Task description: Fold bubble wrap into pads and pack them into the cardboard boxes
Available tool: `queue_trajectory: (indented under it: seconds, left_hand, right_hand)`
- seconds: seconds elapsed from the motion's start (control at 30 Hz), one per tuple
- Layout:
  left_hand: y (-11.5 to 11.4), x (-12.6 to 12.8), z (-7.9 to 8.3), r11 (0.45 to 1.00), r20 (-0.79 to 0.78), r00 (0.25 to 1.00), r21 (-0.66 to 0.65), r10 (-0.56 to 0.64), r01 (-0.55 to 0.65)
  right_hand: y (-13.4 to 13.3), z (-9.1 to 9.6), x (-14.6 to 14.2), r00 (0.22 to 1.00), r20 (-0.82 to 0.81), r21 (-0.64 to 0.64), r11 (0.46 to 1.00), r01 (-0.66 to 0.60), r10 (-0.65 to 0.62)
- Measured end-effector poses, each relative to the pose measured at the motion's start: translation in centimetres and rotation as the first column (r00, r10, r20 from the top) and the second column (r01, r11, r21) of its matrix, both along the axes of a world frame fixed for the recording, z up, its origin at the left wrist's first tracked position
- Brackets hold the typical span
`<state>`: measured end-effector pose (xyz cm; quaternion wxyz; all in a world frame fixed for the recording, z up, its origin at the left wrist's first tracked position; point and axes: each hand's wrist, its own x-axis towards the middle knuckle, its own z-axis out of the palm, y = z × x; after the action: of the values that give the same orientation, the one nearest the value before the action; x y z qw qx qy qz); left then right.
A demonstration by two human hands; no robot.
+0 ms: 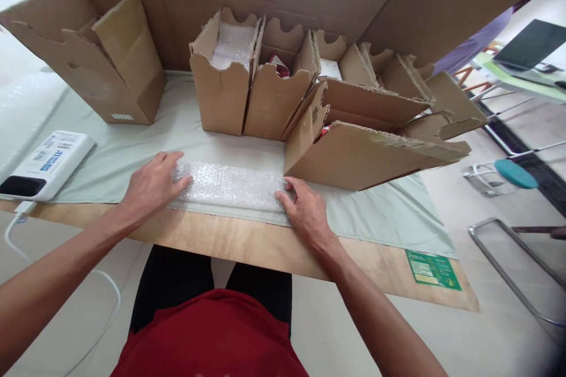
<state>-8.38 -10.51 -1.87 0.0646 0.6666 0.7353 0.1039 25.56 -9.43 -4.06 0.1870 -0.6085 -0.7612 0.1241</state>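
A long roll of clear bubble wrap (pixel 230 185) lies across the pale green cloth (pixel 186 129) near the table's front edge. My left hand (pixel 152 185) rests on its left end, fingers stretched flat over the wrap. My right hand (pixel 305 209) presses against its right end with fingers curled on it. Just behind my right hand an open cardboard box (pixel 354 153) lies tipped on its side, something red showing inside.
Several upright cardboard boxes (pixel 250 79) stand in a row behind, one holding bubble wrap. Another box (pixel 97 47) lies at the back left. A white device (pixel 44 165) sits at the left edge. A green sticker (pixel 432 270) marks the plywood table. Stools stand right.
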Motion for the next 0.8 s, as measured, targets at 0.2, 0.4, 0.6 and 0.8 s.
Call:
queue_trajectory:
  seconds: [0.2,0.4,0.6,0.8]
  left_hand:
    - [0.3,-1.5,0.4,0.992,-0.089,0.995,-0.120,0.039,-0.050]
    - [1.2,-1.6,-0.2,0.985,0.001,1.000,-0.172,-0.004,0.004]
    - [1.6,-0.6,0.4,0.993,-0.037,0.997,-0.093,-0.075,0.071]
    - [5.3,2.7,2.0,0.968,-0.150,0.962,0.078,-0.227,0.240]
  right_hand:
    - [1.1,1.7,-2.1,0.957,0.283,-0.064,0.997,-0.053,0.069]
    - [2.3,2.7,-4.0,0.946,0.310,-0.188,0.982,-0.033,0.091]
    - [0.5,2.9,-2.0,0.983,0.135,-0.128,0.985,-0.111,0.128]
    - [-3.9,2.9,-0.9,0.855,-0.518,-0.228,0.961,-0.155,0.015]
